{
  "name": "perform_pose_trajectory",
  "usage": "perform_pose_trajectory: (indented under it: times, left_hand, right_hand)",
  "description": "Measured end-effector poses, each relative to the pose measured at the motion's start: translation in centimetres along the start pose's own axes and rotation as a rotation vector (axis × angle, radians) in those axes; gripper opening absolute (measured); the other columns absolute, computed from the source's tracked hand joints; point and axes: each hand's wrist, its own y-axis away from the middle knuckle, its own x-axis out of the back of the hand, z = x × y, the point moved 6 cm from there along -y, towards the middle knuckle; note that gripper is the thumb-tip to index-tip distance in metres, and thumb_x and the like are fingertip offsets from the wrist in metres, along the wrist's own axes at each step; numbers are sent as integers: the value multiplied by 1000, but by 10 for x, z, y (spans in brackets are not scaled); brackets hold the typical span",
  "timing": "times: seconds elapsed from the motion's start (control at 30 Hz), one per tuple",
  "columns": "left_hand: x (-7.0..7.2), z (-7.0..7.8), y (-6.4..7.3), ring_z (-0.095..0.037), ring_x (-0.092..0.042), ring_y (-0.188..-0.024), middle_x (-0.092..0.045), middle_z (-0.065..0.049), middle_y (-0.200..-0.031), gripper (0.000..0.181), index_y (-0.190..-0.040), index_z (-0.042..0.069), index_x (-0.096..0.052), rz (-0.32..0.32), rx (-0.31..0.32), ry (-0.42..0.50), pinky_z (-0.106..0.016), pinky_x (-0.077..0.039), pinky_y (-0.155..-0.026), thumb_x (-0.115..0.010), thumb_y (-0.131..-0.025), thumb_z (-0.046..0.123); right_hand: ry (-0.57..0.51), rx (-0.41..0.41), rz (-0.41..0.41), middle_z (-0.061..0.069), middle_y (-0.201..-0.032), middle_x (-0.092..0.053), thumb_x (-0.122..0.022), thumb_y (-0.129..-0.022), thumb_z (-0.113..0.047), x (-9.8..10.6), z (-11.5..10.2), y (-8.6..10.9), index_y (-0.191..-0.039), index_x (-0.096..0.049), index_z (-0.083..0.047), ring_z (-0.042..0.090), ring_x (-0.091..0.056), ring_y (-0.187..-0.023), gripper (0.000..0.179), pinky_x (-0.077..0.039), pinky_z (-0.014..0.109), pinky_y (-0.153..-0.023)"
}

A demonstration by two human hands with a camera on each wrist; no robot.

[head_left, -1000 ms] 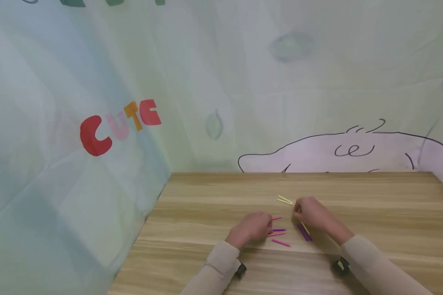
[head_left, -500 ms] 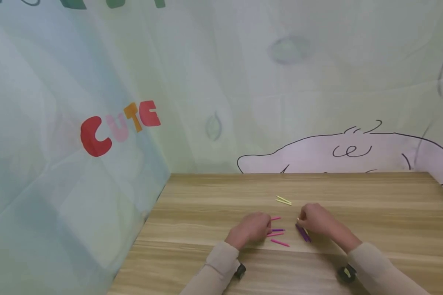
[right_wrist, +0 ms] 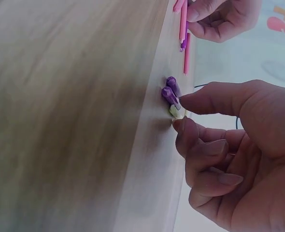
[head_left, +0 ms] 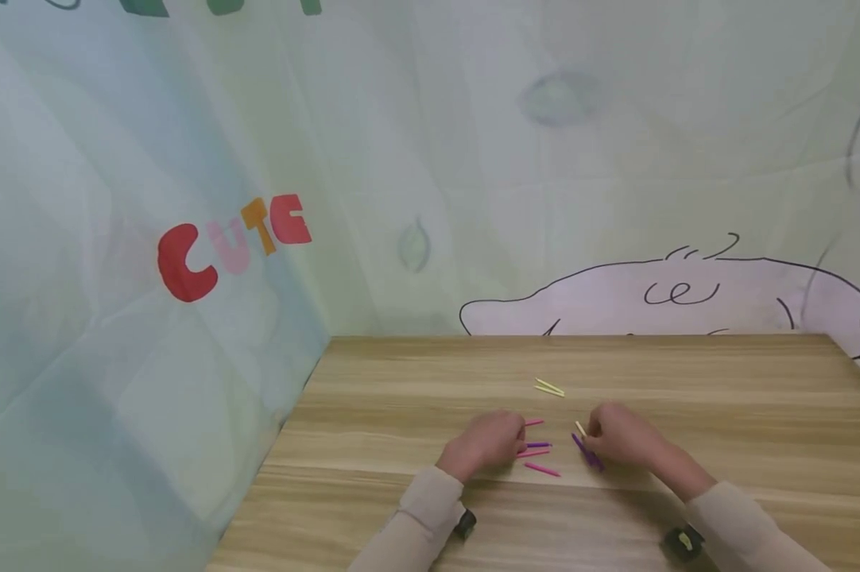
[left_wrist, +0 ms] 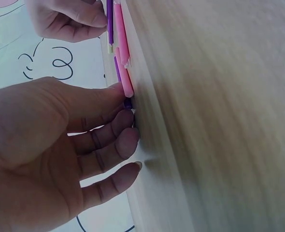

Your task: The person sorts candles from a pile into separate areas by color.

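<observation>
My left hand (head_left: pixel 486 439) rests low over the table, its thumb and a finger pinching the end of a purple stick (head_left: pixel 539 445). Pink sticks lie around it: one above (head_left: pixel 534 423), one just below (head_left: pixel 533 454), and another pink stick (head_left: pixel 542 469) nearer me. To the right, my right hand (head_left: pixel 621 434) pinches a yellow stick (right_wrist: pixel 177 111) between thumb and forefinger; the other fingers are curled. Two purple sticks (right_wrist: pixel 169 94) lie against that yellow stick, their rounded ends visible in the right wrist view. The hand partly covers the sticks in the head view.
Two more yellow sticks (head_left: pixel 549 388) lie farther back on the wood-grain table (head_left: pixel 401 365). A printed cloth (head_left: pixel 401 159) hangs behind and to the left of the table. Small black devices (head_left: pixel 683 543) are worn at both wrists.
My right hand has shifted right and toward me along the yellow stick, uncovering its far end. The purple sticks beside it have shifted slightly. My left hand stays in place.
</observation>
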Motion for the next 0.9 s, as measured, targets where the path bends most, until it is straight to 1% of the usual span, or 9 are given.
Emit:
perform_pose_trajectory:
  times: [0.1,0.23,0.33,0.6,0.77,0.9]
  left_hand:
    - [2,0,1,-8,-47,-59,-50,8,-65,14,-72,16,-59,4,1,1,-23,-40,-54,-61,-85,22]
    - [3,0,3,-7,-48,-60,-51,9,-67,12,-74,16,-60,12,-3,-9,-22,-40,-55,-62,-84,21]
    - [3,0,3,-6,-47,-60,-50,10,-66,12,-73,16,-59,15,-7,-5,-22,-40,-54,-62,-83,20]
    - [1,-1,4,-7,-46,-58,-49,10,-64,15,-69,17,-58,15,-6,3,-23,-38,-51,-63,-82,19]
    - [1,-1,4,-7,-46,-59,-48,9,-65,14,-70,17,-57,11,-16,14,-22,-38,-52,-62,-83,19]
    - [1,-1,4,-7,-46,-60,-48,9,-65,14,-69,17,-57,14,-31,14,-22,-38,-52,-62,-82,17]
  right_hand:
    - [-16,2,-14,-8,-49,-49,-66,-73,-12,-1,-1,1,-57,-59,-15,8,-42,-44,18,-35,24,-42]
    - [-14,-25,-26,-7,-49,-50,-67,-71,-13,-2,-2,2,-59,-58,-14,9,-46,-45,15,-37,27,-44]
    - [-2,-40,-24,-6,-49,-49,-68,-70,-13,-2,-1,3,-58,-57,-14,10,-45,-45,16,-37,27,-44]
    - [-33,-62,-33,-4,-53,-49,-66,-69,-9,-5,0,2,-60,-58,-12,10,-45,-47,13,-38,27,-45]
    - [-28,-55,-33,-4,-55,-50,-67,-68,-8,-6,0,1,-61,-59,-12,11,-45,-50,11,-38,27,-46]
    - [4,-30,-28,-5,-54,-48,-67,-69,-10,-5,-3,1,-58,-57,-13,10,-43,-49,16,-36,27,-46]
